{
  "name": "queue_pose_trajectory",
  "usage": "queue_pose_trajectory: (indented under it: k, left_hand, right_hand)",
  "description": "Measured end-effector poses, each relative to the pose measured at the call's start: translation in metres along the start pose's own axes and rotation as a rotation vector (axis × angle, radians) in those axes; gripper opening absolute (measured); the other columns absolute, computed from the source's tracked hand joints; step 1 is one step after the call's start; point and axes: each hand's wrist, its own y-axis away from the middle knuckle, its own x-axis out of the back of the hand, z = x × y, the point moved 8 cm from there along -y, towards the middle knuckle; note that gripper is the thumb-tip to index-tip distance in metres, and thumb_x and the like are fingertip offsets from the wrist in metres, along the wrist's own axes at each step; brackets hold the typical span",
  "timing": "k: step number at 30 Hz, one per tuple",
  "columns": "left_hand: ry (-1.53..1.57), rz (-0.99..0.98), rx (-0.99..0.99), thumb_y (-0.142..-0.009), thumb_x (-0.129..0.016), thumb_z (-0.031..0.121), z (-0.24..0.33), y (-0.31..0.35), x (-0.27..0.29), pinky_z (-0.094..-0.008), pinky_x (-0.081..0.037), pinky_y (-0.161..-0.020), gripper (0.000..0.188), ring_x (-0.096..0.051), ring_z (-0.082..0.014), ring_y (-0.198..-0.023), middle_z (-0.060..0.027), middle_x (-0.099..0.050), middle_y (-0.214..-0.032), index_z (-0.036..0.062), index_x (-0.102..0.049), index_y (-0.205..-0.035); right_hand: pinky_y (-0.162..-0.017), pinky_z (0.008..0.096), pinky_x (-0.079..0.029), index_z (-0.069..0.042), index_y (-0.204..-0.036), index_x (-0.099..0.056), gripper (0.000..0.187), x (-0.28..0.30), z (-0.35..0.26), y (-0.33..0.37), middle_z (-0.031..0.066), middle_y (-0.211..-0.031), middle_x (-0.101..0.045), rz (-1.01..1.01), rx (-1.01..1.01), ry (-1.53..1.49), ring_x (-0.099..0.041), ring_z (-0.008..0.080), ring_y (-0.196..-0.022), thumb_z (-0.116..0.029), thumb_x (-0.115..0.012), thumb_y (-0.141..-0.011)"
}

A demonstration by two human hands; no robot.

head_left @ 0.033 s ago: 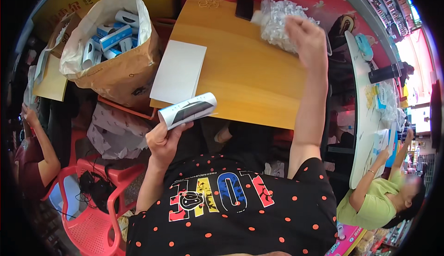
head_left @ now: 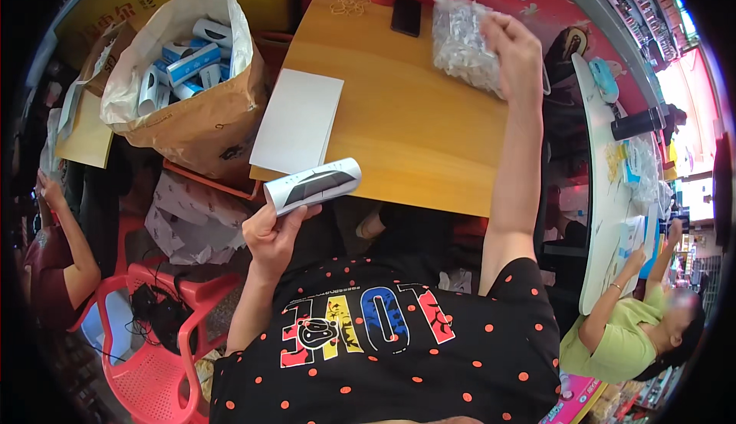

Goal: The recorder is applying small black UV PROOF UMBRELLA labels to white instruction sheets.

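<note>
The left hand [head_left: 272, 238] grips a rolled printed sheet [head_left: 314, 185] by its lower edge, thumb pressed against it, the roll lying just beyond the fingers. Past that hand, the wooden tabletop [head_left: 414, 133] begins, with white sheets [head_left: 297, 121] lying flat directly beyond the roll. Farther off and to the left of the same hand, an open paper bag [head_left: 199, 136] holds blue-and-white rolls [head_left: 193, 64]. The right hand [head_left: 512, 48] is stretched farther out, fingers bent, at the right side of a clear bag of small white pieces [head_left: 460, 48]; whether it pinches anything cannot be told. Left of this hand, beyond the clear bag, lies a dark phone [head_left: 406, 15]; farther left, rubber bands [head_left: 350, 1].
</note>
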Motion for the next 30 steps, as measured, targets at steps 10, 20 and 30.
queue_pose_trajectory:
  k: [10,20,30]
  left_hand:
    - [0.616,0.238,0.431,-0.089,-0.058,0.009,-0.038,-0.01,0.013,-0.029,-0.059,-0.063,0.019,-0.07,-0.0223,-0.07,-0.0171,-0.068,-0.088,-0.0077,-0.061,-0.1]
    - [0.69,0.323,0.42,-0.09,-0.059,0.01,-0.055,-0.016,0.015,-0.0276,-0.059,-0.061,0.016,-0.07,-0.0223,-0.072,-0.016,-0.069,-0.087,-0.004,-0.062,-0.098]
    - [0.497,0.303,0.286,-0.092,-0.057,0.01,-0.035,-0.009,0.014,-0.0285,-0.059,-0.065,0.019,-0.07,-0.0228,-0.073,-0.0175,-0.068,-0.087,-0.0074,-0.062,-0.099]
  right_hand:
    - [-0.077,0.0336,-0.049,-0.003,-0.11,-0.065,0.034,-0.013,0.085,-0.109,0.0164,-0.1,-0.068,0.324,0.634,0.962,-0.066,0.0247,-0.085,-0.027,-0.065,-0.085]
    - [-0.065,0.0257,-0.046,-0.003,-0.084,-0.067,0.01,-0.134,-0.002,0.178,0.0043,-0.083,-0.063,-0.325,0.049,-0.076,-0.057,0.0134,-0.073,-0.001,-0.072,-0.076]
    - [-0.067,0.0238,-0.046,0.0,-0.081,-0.066,0.009,-0.141,0.023,0.199,0.0033,-0.082,-0.065,-0.286,-0.224,-0.281,-0.058,0.0097,-0.073,-0.006,-0.072,-0.079]
